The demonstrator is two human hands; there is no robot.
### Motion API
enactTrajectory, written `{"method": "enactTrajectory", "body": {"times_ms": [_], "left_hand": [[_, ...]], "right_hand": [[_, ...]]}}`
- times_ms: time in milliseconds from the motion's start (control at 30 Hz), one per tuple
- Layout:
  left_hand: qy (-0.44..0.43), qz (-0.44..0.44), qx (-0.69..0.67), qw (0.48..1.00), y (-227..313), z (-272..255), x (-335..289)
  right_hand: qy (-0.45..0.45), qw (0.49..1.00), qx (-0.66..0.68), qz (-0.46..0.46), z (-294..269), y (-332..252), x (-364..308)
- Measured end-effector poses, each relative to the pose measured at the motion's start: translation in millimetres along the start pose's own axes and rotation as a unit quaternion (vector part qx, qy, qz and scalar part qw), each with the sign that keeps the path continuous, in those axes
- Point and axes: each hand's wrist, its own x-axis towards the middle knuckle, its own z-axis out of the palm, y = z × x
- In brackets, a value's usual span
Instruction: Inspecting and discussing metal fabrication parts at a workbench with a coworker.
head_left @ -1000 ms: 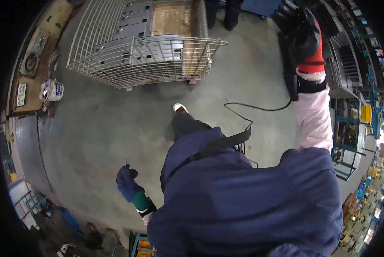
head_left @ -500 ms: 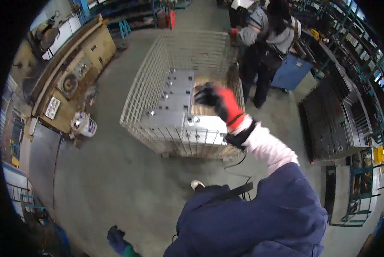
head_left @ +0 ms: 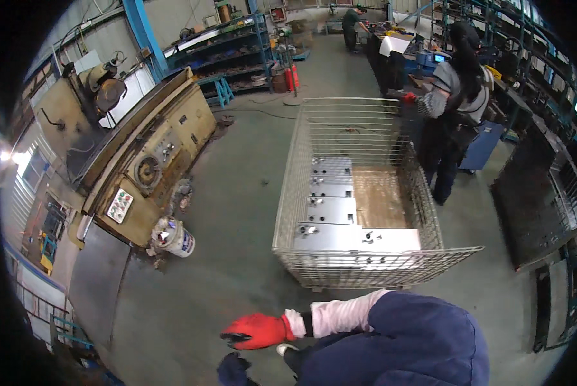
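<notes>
My right hand [head_left: 259, 331], in a red glove with black on the finger side, reaches leftward across the front of my body. Its fingers look loosely apart, and I see nothing in them. Just below it is my left hand [head_left: 234, 368], dark-gloved and partly cut off by the lower edge; how its fingers lie is unclear. Beyond both hands stands a wire mesh cage [head_left: 288, 193], touched by neither. Several grey metal boxes [head_left: 330, 211] with small round fittings form a row along its left side, and a paler box [head_left: 388, 239] lies at the near end.
Brown board [head_left: 381, 196] shows on the cage floor. A worn beige machine [head_left: 166, 161] and a white bucket [head_left: 176, 238] stand to the left. A co-worker [head_left: 456, 109] stands behind the cage's right side, near a blue cabinet [head_left: 484, 145]. Dark panels [head_left: 536, 196] lean at the right.
My right hand has come back from above the cage and dropped low to the left, near my left hand. The view has tilted up, showing more of the far workshop.
</notes>
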Motion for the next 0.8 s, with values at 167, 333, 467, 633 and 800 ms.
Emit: {"method": "enactTrajectory", "body": {"times_ms": [167, 333, 467, 633, 800], "left_hand": [[-0.060, 0.089, -0.242, 0.964, -116.0, -16.6, 80.2], [-0.216, -0.055, -0.027, 0.974, -83.1, -51.3, 178.0], [-0.273, 0.000, -0.037, 0.961, -52.8, -53.8, 261.4], [-0.278, -0.024, -0.110, 0.954, -77.4, 30.1, 371.9], [-0.286, -0.007, -0.305, 0.908, -30.3, 82.6, 460.5]], "right_hand": [[-0.184, 0.973, -0.038, 0.135, 66.7, 66.9, 60.6], [-0.128, 0.968, -0.177, 0.120, 75.0, 86.7, 132.0], [-0.135, 0.939, 0.081, 0.304, 41.0, 102.8, 183.9], [0.029, 0.943, 0.156, 0.293, 6.8, 182.8, 220.1], [0.102, 0.940, 0.185, 0.269, -74.9, 215.1, 287.5]]}}
